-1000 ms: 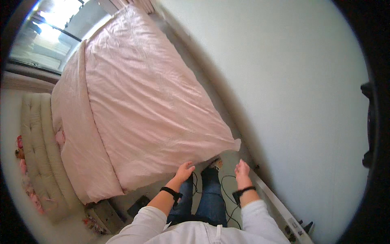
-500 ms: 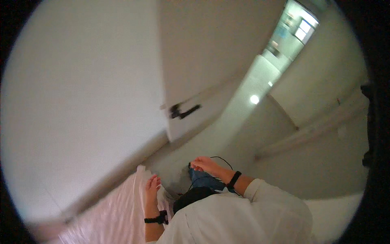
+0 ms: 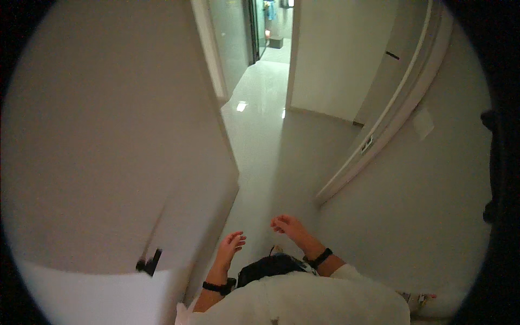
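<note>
My left hand [image 3: 232, 246] hangs low in front of my body, its fingers loosely bent and apart, with nothing visible in it. Level with my waist on the other side, my right hand [image 3: 290, 226] has its fingers slightly curled and also appears to hold nothing. Both wrists wear black bands. Neither hand touches the door [image 3: 135, 135] on the left, which stands open; its black lever handle [image 3: 150, 264] lies well left of my left hand. Below and between the hands are dark clothing [image 3: 273, 266] and part of a foot.
A pale glossy floor [image 3: 254, 130] runs through the doorway toward a brighter room with a dark box [image 3: 276, 42] on its floor. To the right stands a door frame [image 3: 374, 130] with a metal strike plate, beside a wall. Another door [image 3: 374, 59] with a dark handle is beyond.
My view has swung left to right, now facing the doorway; the door handle sits lower left. The pink sheet at lower left has mostly gone from view. My hands have shifted and look looser.
</note>
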`<action>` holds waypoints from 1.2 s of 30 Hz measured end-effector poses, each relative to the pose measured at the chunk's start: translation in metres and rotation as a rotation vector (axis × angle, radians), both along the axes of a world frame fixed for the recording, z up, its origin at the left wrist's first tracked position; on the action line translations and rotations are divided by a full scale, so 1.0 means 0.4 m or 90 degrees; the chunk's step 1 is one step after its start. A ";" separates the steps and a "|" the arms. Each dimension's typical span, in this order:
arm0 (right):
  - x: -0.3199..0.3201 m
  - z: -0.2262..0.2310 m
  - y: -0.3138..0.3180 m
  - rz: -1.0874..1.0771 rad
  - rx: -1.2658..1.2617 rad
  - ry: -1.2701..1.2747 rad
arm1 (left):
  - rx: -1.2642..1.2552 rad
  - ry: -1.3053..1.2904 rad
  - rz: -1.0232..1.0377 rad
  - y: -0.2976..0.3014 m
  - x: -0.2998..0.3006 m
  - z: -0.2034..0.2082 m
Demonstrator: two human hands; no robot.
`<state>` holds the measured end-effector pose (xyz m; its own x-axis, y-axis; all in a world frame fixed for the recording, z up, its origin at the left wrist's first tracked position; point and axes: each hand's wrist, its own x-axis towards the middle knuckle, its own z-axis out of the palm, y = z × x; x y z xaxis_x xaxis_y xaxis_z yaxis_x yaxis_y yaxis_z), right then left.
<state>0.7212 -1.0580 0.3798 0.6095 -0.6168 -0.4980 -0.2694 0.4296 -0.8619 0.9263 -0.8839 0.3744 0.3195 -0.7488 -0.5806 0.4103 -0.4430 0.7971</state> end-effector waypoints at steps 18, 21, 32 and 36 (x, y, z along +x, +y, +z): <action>0.108 -0.028 -1.300 0.079 -0.393 0.120 | -0.058 -0.049 -0.017 -1.266 0.308 -0.093; 0.116 0.011 -1.544 0.049 -0.613 0.153 | -0.109 -0.101 -0.026 -1.536 0.353 -0.044; 0.253 0.386 -2.466 -0.204 -0.979 0.300 | -0.323 -0.171 -0.172 -2.217 0.469 0.194; 0.346 0.478 -2.816 -0.241 -1.019 0.388 | -0.197 -0.158 0.049 -2.293 0.539 0.167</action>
<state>0.8594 -2.1844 0.5712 0.3030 -0.7365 0.6048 -0.7811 -0.5555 -0.2851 1.1420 -1.8011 0.4411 0.4841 -0.8444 -0.2296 0.2115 -0.1417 0.9671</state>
